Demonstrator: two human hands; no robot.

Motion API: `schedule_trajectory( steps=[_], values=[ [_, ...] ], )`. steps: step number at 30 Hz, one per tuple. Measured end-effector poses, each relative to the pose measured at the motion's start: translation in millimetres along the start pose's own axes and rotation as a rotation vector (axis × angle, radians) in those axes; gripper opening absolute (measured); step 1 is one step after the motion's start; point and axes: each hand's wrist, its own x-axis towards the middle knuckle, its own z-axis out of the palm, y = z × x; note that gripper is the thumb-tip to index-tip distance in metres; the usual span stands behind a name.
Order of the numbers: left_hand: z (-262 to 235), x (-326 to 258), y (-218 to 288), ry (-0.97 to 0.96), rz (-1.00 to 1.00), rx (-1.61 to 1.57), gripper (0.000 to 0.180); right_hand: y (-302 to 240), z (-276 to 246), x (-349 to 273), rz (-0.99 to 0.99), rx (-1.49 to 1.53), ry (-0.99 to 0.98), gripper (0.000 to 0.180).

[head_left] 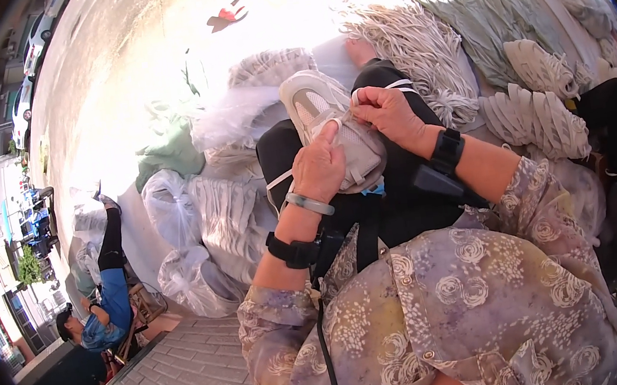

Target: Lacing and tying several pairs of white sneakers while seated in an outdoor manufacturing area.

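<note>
Shoe [365,157], pale beige, sits over the lap between the thighs. Its left side is partly hidden by the left hand [318,164]; can't tell toe from heel. Blue bit under the near end is mostly covered, unreadable. Far ground is blown out; person on the right [611,124] is cut by the dark rim.

Left hand: narrow, fingers curled at the shoe's left side, thumb up by the lacing. Right hand [391,114]: thumb and index pinched on a thin white lace [354,99], mostly covered by the fingertips.

Around: pile of loose laces [413,44] far right of the shoe, strung bundles of pale shoe parts [536,121] further right. Clear plastic bags [173,208] left, green bag [172,143] just beyond. Red shoes [227,16] far off on the ground. Seated person in blue [111,310] well apart, left. Nothing blocks the right hand from view.
</note>
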Motion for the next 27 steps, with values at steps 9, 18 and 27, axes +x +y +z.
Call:
schedule_trajectory(
  steps=[9,18,27],
  values=[
    [5.1,-2.7,-7.0,0.04,0.057,-0.002,0.038,0.3,3.9,0.0,-0.018,-0.059,0.026,0.009],
    [-69.0,-47.9,-52.5,0.434,-0.187,-0.917,0.014,10.2,-2.7,3.9,-0.264,-0.327,-0.02,0.009],
    [-76.9,-86.4,-71.3,0.633,-0.216,-1.189,0.012,9.7,5.6,4.9,-0.25,-0.422,-0.054,0.014]
  ],
)
